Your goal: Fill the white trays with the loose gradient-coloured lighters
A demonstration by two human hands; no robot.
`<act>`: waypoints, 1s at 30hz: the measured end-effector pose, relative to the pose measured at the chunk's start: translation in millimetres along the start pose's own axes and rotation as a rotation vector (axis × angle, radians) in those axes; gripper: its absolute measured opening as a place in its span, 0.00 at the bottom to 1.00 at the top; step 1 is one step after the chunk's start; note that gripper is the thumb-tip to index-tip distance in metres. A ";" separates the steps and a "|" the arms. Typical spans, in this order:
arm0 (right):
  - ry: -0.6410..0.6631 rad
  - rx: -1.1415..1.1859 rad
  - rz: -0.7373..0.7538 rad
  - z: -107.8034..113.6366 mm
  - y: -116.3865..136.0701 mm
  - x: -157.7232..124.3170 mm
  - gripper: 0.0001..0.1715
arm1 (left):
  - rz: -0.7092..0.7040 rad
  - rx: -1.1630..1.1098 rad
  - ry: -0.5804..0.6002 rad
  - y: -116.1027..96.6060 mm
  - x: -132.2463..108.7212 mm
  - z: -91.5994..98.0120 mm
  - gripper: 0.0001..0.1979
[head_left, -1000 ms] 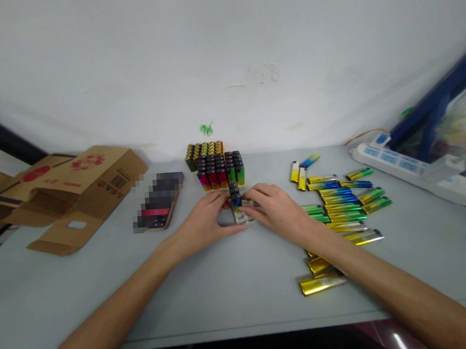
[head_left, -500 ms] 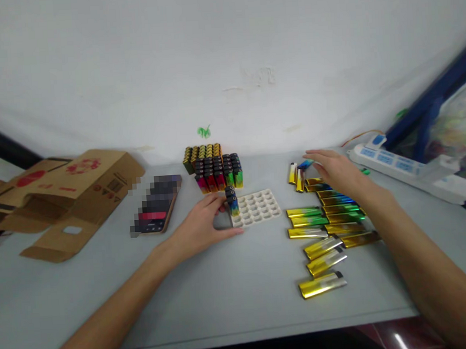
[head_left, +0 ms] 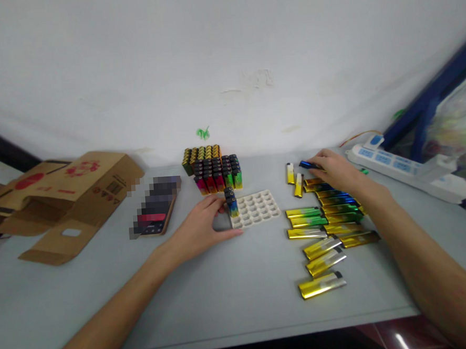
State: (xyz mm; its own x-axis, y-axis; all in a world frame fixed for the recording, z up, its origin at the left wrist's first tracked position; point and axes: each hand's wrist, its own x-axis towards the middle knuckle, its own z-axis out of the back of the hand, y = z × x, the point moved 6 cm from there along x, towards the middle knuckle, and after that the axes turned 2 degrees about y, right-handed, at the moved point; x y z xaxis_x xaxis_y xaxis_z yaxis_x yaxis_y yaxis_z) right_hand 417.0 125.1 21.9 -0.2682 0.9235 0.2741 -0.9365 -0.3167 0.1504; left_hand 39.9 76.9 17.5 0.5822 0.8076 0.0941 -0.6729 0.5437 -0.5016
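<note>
My left hand [head_left: 202, 226] rests on the table, its curled fingers holding the left edge of a white tray [head_left: 259, 208] with rows of round sockets. Two or three lighters [head_left: 230, 202] stand upright in the tray's left corner. My right hand [head_left: 334, 172] reaches over the far end of a spread of loose gold, green and blue lighters [head_left: 326, 226] and pinches a blue lighter [head_left: 307, 164] in its fingertips. Two yellow-and-white lighters [head_left: 294, 179] lie just left of that hand.
A packed block of upright lighters [head_left: 212, 168] stands behind the tray near the wall. A phone [head_left: 157, 206] lies to the left, beside an open cardboard box [head_left: 66, 198]. A white power strip [head_left: 408, 167] lies at the right back.
My right hand left the tray, swung right to the loose lighters and closed on a blue one. The left hand stayed at the tray's edge.
</note>
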 end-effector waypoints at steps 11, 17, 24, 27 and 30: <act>-0.028 0.694 -0.027 21.5 98.0 -13.3 0.21 | -0.006 -0.021 0.004 -2.5 0.3 1.1 0.29; -0.142 0.868 -0.163 12.3 139.6 -18.4 0.38 | -0.004 -0.010 -0.006 -1.9 0.7 1.8 0.29; -0.210 0.828 -0.271 -2.0 146.0 -22.6 0.39 | -0.022 -0.011 -0.014 0.0 1.0 0.7 0.30; -0.215 0.784 -0.263 -2.9 147.1 -22.1 0.35 | -0.017 -0.002 -0.010 0.8 1.4 0.3 0.31; -0.199 0.779 -0.272 -3.9 147.8 -21.7 0.31 | -0.007 0.006 0.003 0.8 1.2 0.1 0.31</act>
State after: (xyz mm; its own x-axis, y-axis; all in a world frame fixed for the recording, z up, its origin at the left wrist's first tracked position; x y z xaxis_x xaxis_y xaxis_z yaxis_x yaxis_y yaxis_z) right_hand 283.6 59.2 34.5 0.0571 0.9569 0.2848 -0.5198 -0.2151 0.8268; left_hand 40.1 78.3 17.4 0.5885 0.8029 0.0947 -0.6715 0.5507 -0.4958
